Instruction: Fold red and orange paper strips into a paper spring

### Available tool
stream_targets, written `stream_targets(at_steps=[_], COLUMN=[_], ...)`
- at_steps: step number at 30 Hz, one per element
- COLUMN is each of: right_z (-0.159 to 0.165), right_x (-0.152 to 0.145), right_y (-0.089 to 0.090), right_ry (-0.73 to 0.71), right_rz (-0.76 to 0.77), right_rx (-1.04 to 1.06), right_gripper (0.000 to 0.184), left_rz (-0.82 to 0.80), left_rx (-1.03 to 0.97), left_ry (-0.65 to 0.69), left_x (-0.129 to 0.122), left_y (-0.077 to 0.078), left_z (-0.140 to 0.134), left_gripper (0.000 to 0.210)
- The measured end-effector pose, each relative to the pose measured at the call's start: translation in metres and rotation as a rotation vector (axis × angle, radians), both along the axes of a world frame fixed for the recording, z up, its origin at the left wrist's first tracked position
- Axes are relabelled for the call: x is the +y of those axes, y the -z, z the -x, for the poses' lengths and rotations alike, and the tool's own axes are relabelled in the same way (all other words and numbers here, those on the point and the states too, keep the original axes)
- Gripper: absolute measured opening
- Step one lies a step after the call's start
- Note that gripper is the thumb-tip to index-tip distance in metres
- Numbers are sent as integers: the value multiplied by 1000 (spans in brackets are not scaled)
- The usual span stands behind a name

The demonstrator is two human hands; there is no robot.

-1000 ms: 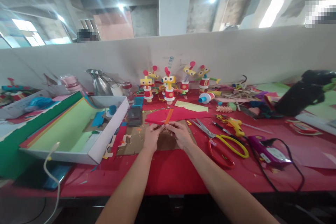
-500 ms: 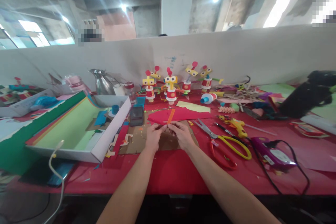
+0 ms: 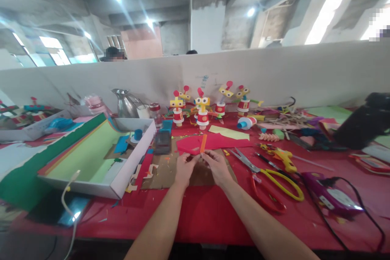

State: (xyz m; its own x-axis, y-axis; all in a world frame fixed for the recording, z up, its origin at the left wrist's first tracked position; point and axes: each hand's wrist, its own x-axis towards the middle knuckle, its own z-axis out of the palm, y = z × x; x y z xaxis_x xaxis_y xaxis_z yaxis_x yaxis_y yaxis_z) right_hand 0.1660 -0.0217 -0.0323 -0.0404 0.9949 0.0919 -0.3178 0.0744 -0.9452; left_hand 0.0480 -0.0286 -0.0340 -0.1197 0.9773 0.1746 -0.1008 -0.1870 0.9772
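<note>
My left hand [image 3: 185, 165] and my right hand [image 3: 215, 165] meet over a brown cardboard sheet [image 3: 170, 174], fingers pinched together. Between their fingertips stands a narrow orange paper strip [image 3: 203, 144], its upper end pointing away from me. Both hands appear to grip its lower end, which the fingers hide. Red paper [image 3: 222, 141] lies just beyond the fingers. To the right rest large scissors [image 3: 265, 172] with one yellow and one red handle, blades apart. Small paper scraps are scattered on the cardboard.
Several paper-cup figures [image 3: 202, 118] stand along the back wall. A white box of coloured paper [image 3: 134, 162] sits at left, near a metal jug [image 3: 123, 101]. At right lie a yellow glue gun [image 3: 286, 161] and a purple power strip [image 3: 330, 195] with a black cord.
The camera view has tilted up slightly, so everything sits lower and a little to the right. Both hands stay together at the orange strip, which now stands more upright.
</note>
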Motion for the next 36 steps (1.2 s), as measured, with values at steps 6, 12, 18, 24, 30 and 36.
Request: stream_targets(at_steps=[6, 12, 18, 24, 30, 36], right_z=[-1, -3, -3, -3, -3, -2], right_x=[2, 0, -1, 1, 1, 0], right_y=[1, -1, -3, 0, 2, 0], right_ry=[-18, -74, -79, -63, -65, -28], right_rz=[41, 50, 65, 24, 25, 25], right_rx=[59, 36, 39, 79, 62, 53], right_gripper=[27, 27, 27, 24, 24, 25], left_rz=[-47, -27, -87, -84, -86, -76], left_rx=[107, 56, 92, 106, 49, 107], left_ry=[-21, -9, 27, -8, 72, 24], left_x=[1, 6, 5, 2, 4, 2], left_y=[-1, 6, 5, 0, 3, 1], left_z=[2, 4, 5, 4, 4, 5], left_gripper=[18, 17, 18, 15, 17, 19])
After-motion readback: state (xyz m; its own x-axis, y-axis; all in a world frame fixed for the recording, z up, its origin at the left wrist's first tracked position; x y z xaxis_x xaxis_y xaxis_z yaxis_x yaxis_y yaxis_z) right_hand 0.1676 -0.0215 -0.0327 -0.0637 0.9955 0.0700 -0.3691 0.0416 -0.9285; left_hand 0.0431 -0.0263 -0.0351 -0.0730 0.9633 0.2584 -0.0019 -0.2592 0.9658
